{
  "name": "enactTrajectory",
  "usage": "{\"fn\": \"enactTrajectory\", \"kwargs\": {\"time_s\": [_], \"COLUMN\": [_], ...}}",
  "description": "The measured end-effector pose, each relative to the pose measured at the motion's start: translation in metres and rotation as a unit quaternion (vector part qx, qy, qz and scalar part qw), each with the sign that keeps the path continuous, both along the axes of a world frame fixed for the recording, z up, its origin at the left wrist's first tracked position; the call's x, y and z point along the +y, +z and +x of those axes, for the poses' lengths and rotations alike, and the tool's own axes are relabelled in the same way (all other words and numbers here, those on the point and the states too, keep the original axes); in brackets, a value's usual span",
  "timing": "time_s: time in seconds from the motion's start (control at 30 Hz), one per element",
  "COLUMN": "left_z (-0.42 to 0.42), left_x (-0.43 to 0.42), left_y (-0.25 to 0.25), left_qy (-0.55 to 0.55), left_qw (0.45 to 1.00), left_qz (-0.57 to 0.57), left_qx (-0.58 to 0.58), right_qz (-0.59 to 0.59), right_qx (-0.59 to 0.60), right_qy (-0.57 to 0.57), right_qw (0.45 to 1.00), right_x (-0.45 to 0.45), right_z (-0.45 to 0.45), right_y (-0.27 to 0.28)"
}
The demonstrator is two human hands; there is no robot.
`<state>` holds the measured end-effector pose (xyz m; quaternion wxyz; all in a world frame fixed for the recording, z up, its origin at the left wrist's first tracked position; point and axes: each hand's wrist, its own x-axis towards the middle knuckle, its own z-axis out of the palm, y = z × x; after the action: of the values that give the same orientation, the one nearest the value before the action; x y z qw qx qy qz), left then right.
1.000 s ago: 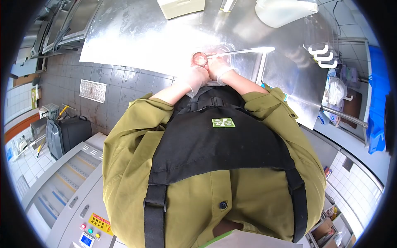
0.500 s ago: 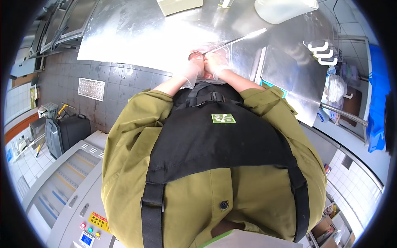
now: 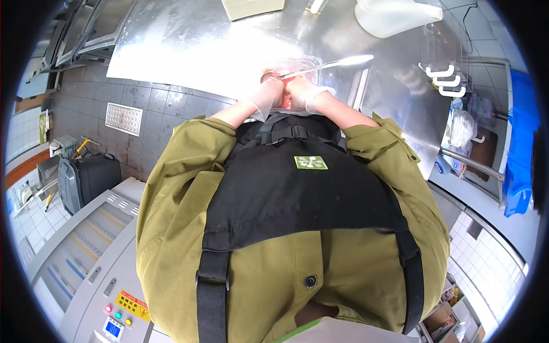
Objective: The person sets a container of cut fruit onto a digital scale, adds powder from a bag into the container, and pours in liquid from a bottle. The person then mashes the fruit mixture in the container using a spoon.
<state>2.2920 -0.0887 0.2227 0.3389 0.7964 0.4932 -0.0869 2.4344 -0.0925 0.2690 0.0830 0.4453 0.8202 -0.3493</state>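
Observation:
Both of my hands wear clear plastic gloves over a clear tray (image 3: 320,64) on the steel table, close to my apron. My left hand (image 3: 269,93) is closed around a small round scoop or cup (image 3: 270,75), its bowl at the fingertips. A long shiny handle (image 3: 343,62) runs from there up and to the right. My right hand (image 3: 298,93) is curled beside the left, near the handle's lower end. Reddish, wet-looking stuff (image 3: 286,102) shows between and under the hands. Glare hides the finger details, and what the right hand grips is unclear.
At the table's far side stand a beige container (image 3: 251,7) and a translucent white jug (image 3: 394,17). Clear bins with white handles (image 3: 449,81) are at the right. A grey machine with buttons (image 3: 117,317) stands lower left, and a dark case (image 3: 97,177) behind it.
Since the first frame, the round bowl has tipped and moved slightly left. The long handle swung upward, then partly back down. Both hands have shifted a little over the tray.

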Motion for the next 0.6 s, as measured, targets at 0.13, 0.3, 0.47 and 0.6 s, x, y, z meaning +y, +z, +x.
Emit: {"fn": "enactTrajectory", "kwargs": {"time_s": [0.13,0.3,0.47,0.6], "left_z": [-0.001,0.001,0.005,0.009], "left_x": [0.000,0.002,0.004,0.007], "left_y": [0.000,-0.004,-0.013,-0.027], "left_qy": [-0.003,-0.001,-0.005,-0.013], "left_qw": [1.000,1.000,0.999,0.993], "left_qz": [0.002,0.013,0.046,0.095], "left_qx": [-0.001,-0.001,0.023,0.068], "right_qz": [-0.028,0.047,0.045,0.058], "right_qx": [-0.002,-0.030,-0.003,-0.011], "right_qy": [-0.050,0.041,-0.027,-0.044], "right_qw": [0.998,0.998,0.999,0.997], "right_x": [-0.003,0.001,0.001,0.000], "right_z": [-0.005,-0.006,-0.008,-0.012], "right_y": [0.020,0.002,-0.021,-0.029]}}
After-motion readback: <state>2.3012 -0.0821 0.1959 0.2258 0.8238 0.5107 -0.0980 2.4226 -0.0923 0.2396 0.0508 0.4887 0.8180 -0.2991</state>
